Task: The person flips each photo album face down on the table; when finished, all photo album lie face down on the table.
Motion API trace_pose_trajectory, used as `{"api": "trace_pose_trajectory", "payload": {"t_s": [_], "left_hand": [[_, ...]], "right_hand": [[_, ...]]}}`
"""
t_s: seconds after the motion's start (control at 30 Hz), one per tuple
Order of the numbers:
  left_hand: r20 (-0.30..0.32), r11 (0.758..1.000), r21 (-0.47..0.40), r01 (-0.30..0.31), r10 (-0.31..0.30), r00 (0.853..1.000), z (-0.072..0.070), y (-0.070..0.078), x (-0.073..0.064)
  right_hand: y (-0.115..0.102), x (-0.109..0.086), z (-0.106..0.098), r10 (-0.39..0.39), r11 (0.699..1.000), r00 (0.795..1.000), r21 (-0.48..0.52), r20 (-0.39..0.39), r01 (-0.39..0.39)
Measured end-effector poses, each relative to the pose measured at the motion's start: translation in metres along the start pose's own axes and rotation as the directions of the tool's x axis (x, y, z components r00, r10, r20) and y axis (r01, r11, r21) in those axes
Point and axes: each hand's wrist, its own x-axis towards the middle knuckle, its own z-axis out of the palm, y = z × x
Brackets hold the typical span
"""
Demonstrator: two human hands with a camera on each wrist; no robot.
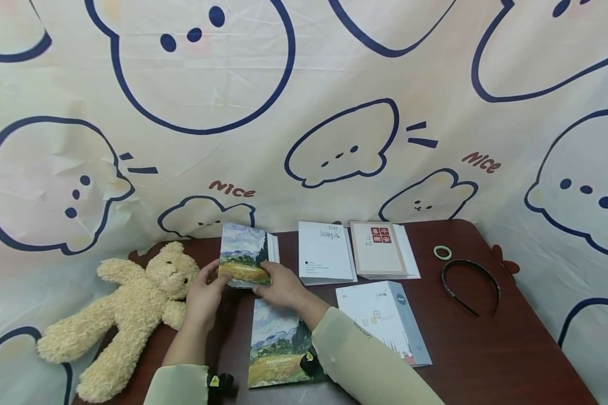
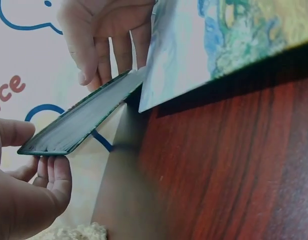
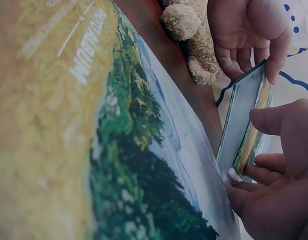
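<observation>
Both hands hold up a small photo album [image 1: 244, 250] with a painted landscape cover above the back of the table. My left hand [image 1: 206, 295] pinches its left edge. In the left wrist view that hand [image 2: 34, 185] has the thumb on one cover and fingers against the other, with the page edges [image 2: 76, 125] between. My right hand [image 1: 284, 287] grips the lower right corner; the right wrist view shows this hand [image 3: 279, 170] with its thumb and fingers at the album's edge. Below lies a larger photo album [image 1: 276, 349] with a matching painting, partly covered by the right forearm.
A plush bear [image 1: 142, 304] lies at the left. Behind and right are a white booklet [image 1: 324, 253], a beige-covered booklet [image 1: 377, 250] and a white-and-blue booklet [image 1: 380, 315]. Further right are a pale green ring [image 1: 442, 248] and a black headband [image 1: 448, 287]. Patterned cloth [image 1: 334, 73] hangs behind.
</observation>
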Motion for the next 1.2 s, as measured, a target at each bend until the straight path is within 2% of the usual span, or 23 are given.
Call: {"api": "trace_pose_trajectory", "payload": {"t_s": [0.13, 0.43, 0.73, 0.97, 1.2], "left_hand": [[-0.004, 1.0, -0.005, -0.024, 0.024, 1.0, 0.0, 0.006, -0.003], [-0.024, 0.999, 0.019, -0.028, 0.028, 0.999, -0.003, 0.014, -0.004], [-0.011, 0.992, 0.082, -0.091, 0.093, 0.996, -0.008, 0.018, -0.007], [-0.009, 0.985, 0.122, -0.121, 0.123, 0.992, -0.008, 0.024, -0.012], [0.011, 0.981, 0.131, -0.141, 0.141, 0.99, -0.005, 0.034, -0.016]], "right_hand": [[0.0, 0.001, 0.0, 0.006, 1.0, 1.0, 0.001, 0.005, -0.006], [-0.003, 0.001, 0.0, -0.003, 0.999, 1.0, 0.044, 0.027, 0.002], [-0.005, 0.003, 0.003, 0.003, 0.997, 1.0, 0.074, 0.02, -0.004], [-0.007, 0.001, 0.001, 0.016, 0.987, 0.999, 0.158, 0.031, -0.021], [-0.006, 0.003, 0.004, -0.002, 0.967, 0.999, 0.254, 0.045, -0.009]]}}
